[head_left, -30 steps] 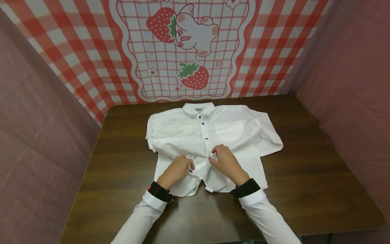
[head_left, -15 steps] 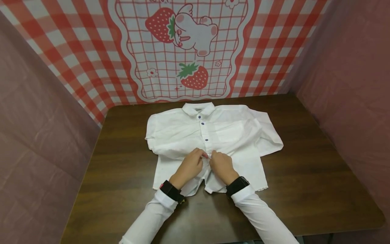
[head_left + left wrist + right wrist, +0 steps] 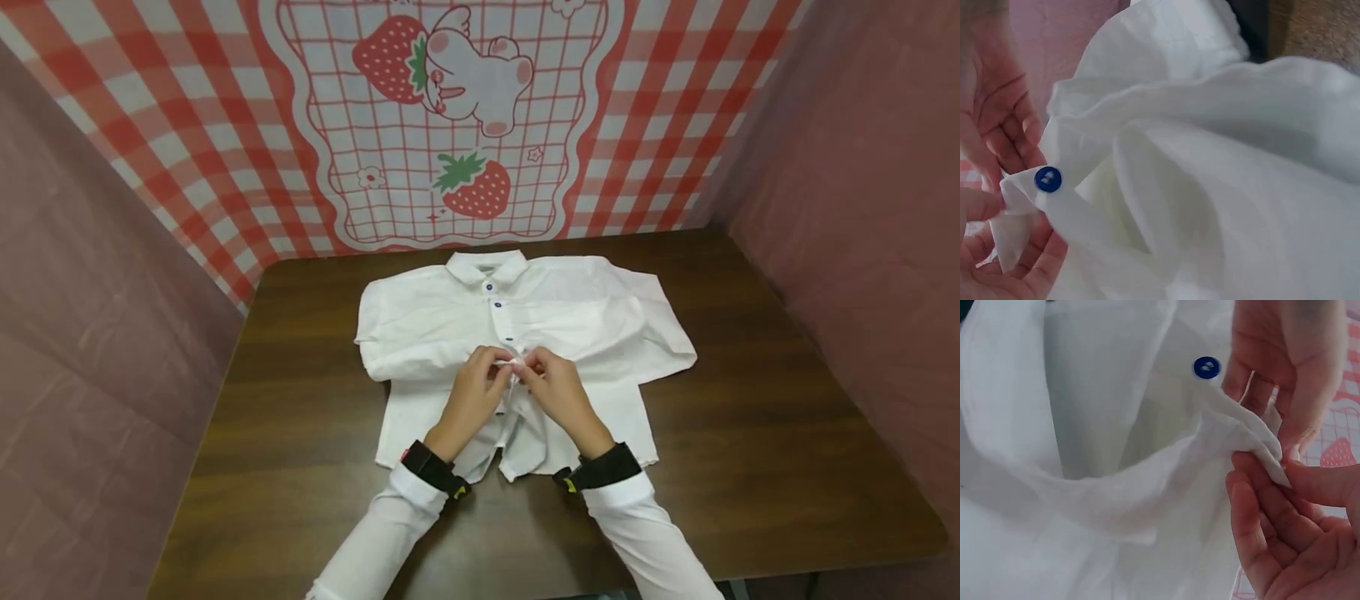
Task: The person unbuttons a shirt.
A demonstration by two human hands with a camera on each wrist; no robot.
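Note:
A white button-up shirt (image 3: 420,312) lies front up, collar at the far side, with small dark blue buttons down its placket. At the middle of the placket my left hand (image 3: 474,390) and right hand (image 3: 561,393) meet, fingertips nearly touching. Each pinches the raised front edge of the cloth. In the left wrist view, a blue button (image 3: 1048,179) shows on the fabric beside the fingers. From the right wrist, I see the right thumb and fingers pinching the placket edge; another blue button (image 3: 1207,367) sits lower on the opening. Whatever lies between the fingertips is hidden.
The shirt rests on a dark brown wooden table (image 3: 750,433). Behind it hangs a red-and-white checked cloth (image 3: 660,108) with strawberry prints. Pinkish drapes (image 3: 97,350) close off both sides. Black bands (image 3: 611,465) circle both wrists.
My left hand has moved right from the lower left front panel to join the right hand. Both have since shifted slightly up the placket, lifting the cloth between them.

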